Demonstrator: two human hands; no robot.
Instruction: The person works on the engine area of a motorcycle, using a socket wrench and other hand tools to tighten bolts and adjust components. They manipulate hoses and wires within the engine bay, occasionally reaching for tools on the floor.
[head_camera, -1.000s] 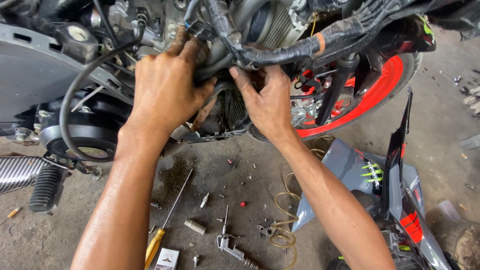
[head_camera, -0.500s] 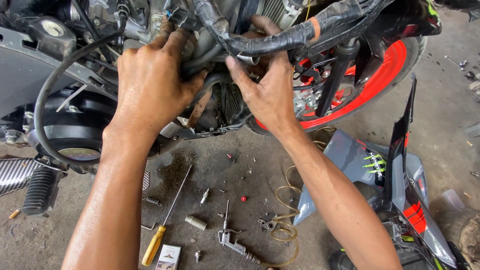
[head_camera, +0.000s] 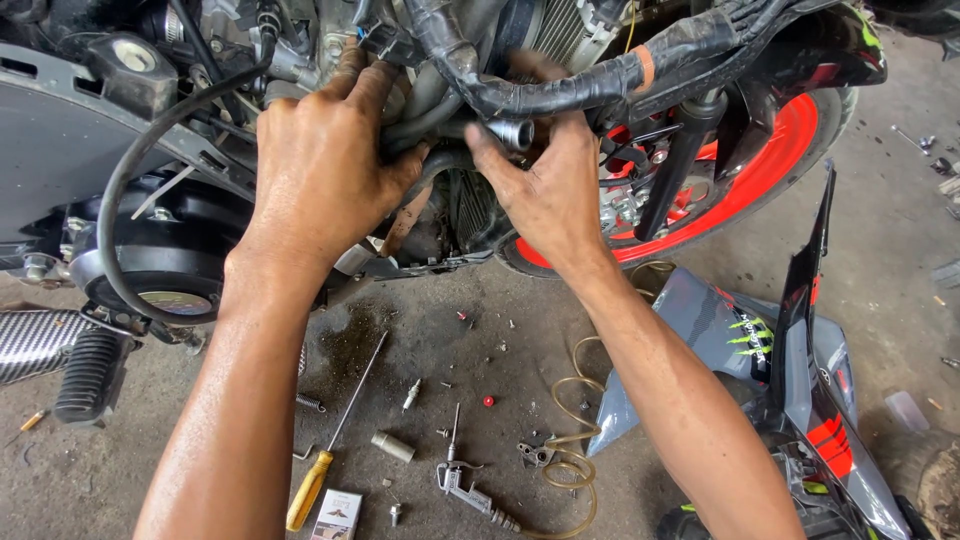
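The right hand (head_camera: 555, 195) pinches a short, shiny metal pipe end (head_camera: 513, 132) between thumb and fingers; its fingertips vanish behind a thick black taped wiring bundle (head_camera: 600, 85) that crosses above it, so how far the fingers wrap is hard to make out. At nine o'clock from it, the left hand (head_camera: 325, 170) is clenched around a dark curved rubber hose (head_camera: 440, 160) at the engine's side; its fingertips are buried among the hoses and connectors, and what lies under the palm is hidden.

At three o'clock from the hands, a red-rimmed front wheel (head_camera: 770, 170) sits partly behind a black fork leg. A thin black cable loop (head_camera: 110, 200) curves at nine o'clock over a round dark engine cover.

At six o'clock, the stained, rough concrete floor (head_camera: 450, 330) carries a yellow-handled screwdriver (head_camera: 320, 470), a small metal air tool (head_camera: 465, 485) and a coiled translucent amber tube (head_camera: 570, 420). At four o'clock lies a grey and black plastic fairing panel (head_camera: 800, 350), cut off by the frame's edge.
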